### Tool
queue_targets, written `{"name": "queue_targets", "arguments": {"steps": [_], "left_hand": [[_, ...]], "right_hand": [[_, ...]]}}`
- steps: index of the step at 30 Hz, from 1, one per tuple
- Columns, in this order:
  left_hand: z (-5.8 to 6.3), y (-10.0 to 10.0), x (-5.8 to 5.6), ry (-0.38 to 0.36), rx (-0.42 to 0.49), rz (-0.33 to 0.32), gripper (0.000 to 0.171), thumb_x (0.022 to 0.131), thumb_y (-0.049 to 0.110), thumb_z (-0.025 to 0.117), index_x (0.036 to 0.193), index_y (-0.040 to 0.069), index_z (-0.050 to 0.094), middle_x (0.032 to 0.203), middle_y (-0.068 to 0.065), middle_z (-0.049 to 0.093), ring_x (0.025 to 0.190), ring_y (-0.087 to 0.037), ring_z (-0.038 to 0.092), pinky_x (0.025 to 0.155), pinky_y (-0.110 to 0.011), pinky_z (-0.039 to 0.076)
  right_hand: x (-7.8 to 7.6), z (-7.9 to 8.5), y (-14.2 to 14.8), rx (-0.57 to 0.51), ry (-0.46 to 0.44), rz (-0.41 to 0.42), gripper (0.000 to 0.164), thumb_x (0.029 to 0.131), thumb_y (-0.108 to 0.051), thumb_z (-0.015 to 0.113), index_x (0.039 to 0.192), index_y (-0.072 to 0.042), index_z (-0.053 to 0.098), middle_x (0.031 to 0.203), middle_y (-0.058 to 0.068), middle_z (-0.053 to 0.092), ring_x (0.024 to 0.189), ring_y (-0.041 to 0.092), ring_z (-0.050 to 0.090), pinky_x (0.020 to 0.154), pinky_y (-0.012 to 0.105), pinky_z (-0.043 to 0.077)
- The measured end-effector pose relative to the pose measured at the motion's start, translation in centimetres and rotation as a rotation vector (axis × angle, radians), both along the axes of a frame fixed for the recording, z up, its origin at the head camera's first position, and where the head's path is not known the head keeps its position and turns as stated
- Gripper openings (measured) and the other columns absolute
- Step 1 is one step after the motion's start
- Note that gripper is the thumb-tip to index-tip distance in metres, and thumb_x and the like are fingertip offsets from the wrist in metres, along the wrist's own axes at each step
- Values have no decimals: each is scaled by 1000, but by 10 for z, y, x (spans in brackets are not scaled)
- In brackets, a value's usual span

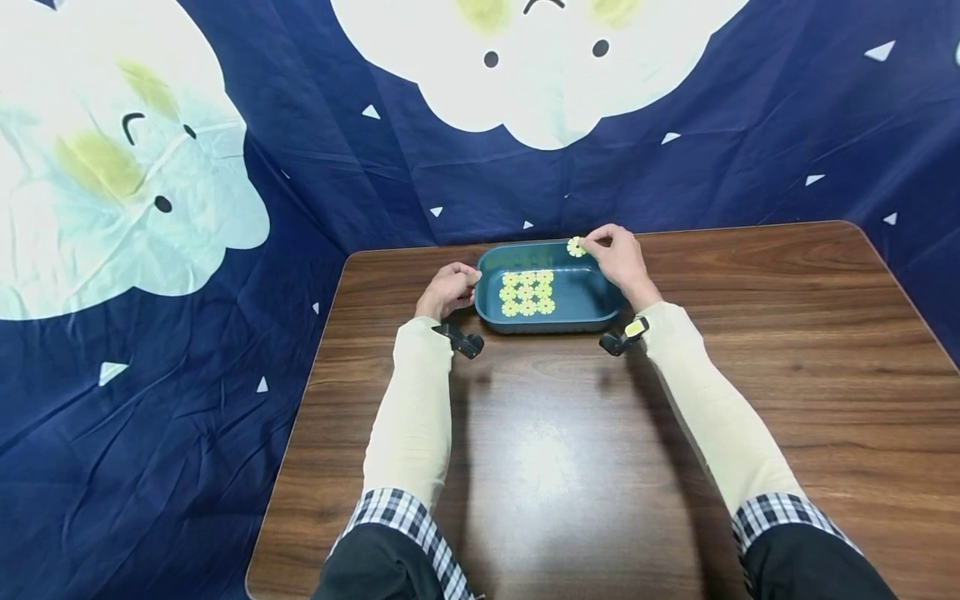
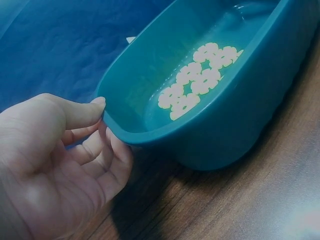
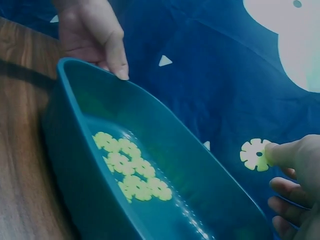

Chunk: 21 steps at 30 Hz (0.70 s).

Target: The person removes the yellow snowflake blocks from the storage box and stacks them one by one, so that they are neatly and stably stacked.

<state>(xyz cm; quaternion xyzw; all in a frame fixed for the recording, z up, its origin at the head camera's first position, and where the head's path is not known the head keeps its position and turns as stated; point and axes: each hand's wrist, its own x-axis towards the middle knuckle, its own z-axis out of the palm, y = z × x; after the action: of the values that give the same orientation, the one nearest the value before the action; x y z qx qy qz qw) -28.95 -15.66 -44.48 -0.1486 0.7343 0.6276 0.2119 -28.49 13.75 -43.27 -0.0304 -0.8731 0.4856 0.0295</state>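
Note:
A teal oblong plastic basin [image 1: 585,292] stands near the table's back edge. Inside, on its floor, several yellow flower-shaped discs [image 1: 527,293] lie in neat rows toward the left end. My left hand [image 1: 450,290] pinches the basin's left rim, thumb on top and fingers curled beneath, as the left wrist view shows. Over the basin's back right rim, my right hand [image 1: 618,260] pinches one yellow notched disc [image 3: 255,154] with a small hole at its centre. That disc is held upright by its edge between thumb and finger.
The brown wooden table [image 1: 540,500] runs wide to the right and toward the body. Behind and left of it hangs a dark blue cloth [image 1: 480,167] with white cloud faces and small triangles. A small black camera [image 1: 461,342] is strapped at each wrist.

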Motion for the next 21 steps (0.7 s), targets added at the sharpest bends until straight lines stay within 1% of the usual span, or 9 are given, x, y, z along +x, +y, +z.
{"name": "queue_targets", "arguments": {"steps": [4,7,11,14,21], "left_hand": [[0,0,0,-5,-3,0,7,98,11,54,100,7,49,82,-3,49,66,-13,48,75,-31,44],[0,0,-1,-4,-3,-7,7,98,12,53,100,7,48,83,-3,48,66,-13,48,74,-30,44],[-1,-1,-1,-2,3,-14,7,98,11,52,101,7,48,83,-3,48,67,-13,48,72,-29,44],[-1,-1,-1,-4,3,-16,7,98,11,53,101,8,48,84,-3,49,66,-12,49,69,-27,44],[0,-1,-2,-8,-11,-17,6,97,13,54,97,11,48,84,-3,49,67,-12,49,66,-25,45]], "right_hand": [[0,0,9,-46,-26,-46,32,92,-35,63,106,-5,63,117,12,59,104,25,51,90,38,42],[0,0,15,-78,-43,-83,33,91,-35,64,106,-6,63,117,10,59,102,21,51,85,33,42],[2,-1,23,-92,-61,-120,34,91,-37,64,106,-7,63,110,8,58,91,17,51,75,28,42],[3,-3,30,-98,-64,-139,33,91,-36,63,107,-7,63,106,6,57,86,15,50,72,26,42],[5,-10,41,-121,-73,-184,32,92,-34,63,107,-5,62,114,8,57,99,17,48,78,24,38]]}}
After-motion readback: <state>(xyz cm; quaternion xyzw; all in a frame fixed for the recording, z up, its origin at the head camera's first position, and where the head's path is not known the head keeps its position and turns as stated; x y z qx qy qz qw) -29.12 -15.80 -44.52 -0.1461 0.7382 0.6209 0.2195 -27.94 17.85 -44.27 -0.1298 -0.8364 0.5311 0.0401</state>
